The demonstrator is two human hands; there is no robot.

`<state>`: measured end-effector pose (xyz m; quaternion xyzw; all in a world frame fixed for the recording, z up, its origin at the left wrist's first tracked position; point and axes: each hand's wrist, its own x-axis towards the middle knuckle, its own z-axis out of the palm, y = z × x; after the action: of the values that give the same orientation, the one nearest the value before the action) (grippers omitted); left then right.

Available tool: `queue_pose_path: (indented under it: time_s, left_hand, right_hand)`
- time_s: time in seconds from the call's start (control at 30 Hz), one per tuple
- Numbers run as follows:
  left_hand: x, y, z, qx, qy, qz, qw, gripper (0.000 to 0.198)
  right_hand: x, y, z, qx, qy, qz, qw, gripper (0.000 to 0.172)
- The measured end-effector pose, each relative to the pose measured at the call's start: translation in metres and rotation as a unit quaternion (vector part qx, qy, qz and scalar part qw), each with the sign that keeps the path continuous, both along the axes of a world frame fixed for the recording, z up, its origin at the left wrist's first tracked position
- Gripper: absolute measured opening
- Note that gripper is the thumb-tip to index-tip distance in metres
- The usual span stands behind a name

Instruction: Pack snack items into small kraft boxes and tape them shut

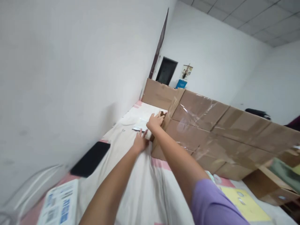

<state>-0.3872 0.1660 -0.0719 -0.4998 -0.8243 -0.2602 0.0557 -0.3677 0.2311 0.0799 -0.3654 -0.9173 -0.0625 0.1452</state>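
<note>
Both arms reach forward over the white cloth (131, 175). My left hand (141, 142) is low on the cloth with its fingers apart, just in front of a thin pale-blue and white packet (140, 125). Above and to its right, my right hand (155, 122) stretches its fingers toward a small dark brown piece (162, 114) beside the end of the cardboard wall (194, 114). Its fingertips seem to touch that piece, though the contact is partly hidden. The wall is made of taped brown cardboard panels.
A black flat slab (90, 158) and a white box with blue print (59, 204) lie along the white wall at left. To the right are a yellow sheet (243, 201) and an open cardboard box (269, 187). Another cardboard panel (159, 93) stands at the far end.
</note>
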Motion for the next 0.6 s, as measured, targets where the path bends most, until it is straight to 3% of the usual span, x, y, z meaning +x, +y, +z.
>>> queue_pose_path:
  time_s: [0.07,0.17,0.3,0.4,0.5,0.6]
  left_hand:
    - [-0.017,0.027,-0.009,0.015,-0.007,0.021,1.000,0.043]
    - [-0.035,0.049,-0.024,0.038,-0.021,0.048,0.998,0.043]
    - [-0.043,0.048,-0.029,0.091,-0.014,0.054,0.994,0.041]
    - [-0.047,0.026,-0.019,0.152,-0.011,0.076,0.985,0.036]
    - [-0.054,-0.016,-0.006,0.218,-0.025,0.125,0.968,0.036]
    - [-0.059,-0.067,0.012,0.277,-0.047,0.164,0.946,0.041]
  right_hand:
    - [-0.013,0.020,0.001,-0.011,-0.023,-0.045,0.999,0.055]
    - [-0.019,0.031,-0.004,-0.005,-0.034,-0.050,0.998,0.044]
    - [-0.013,0.014,-0.006,0.068,-0.025,0.079,0.994,0.042]
    - [-0.004,-0.001,0.002,0.151,-0.003,0.169,0.974,0.041]
    - [0.011,-0.008,0.014,0.192,0.053,0.243,0.949,0.037]
    - [0.033,-0.019,0.027,0.217,0.153,0.368,0.891,0.033]
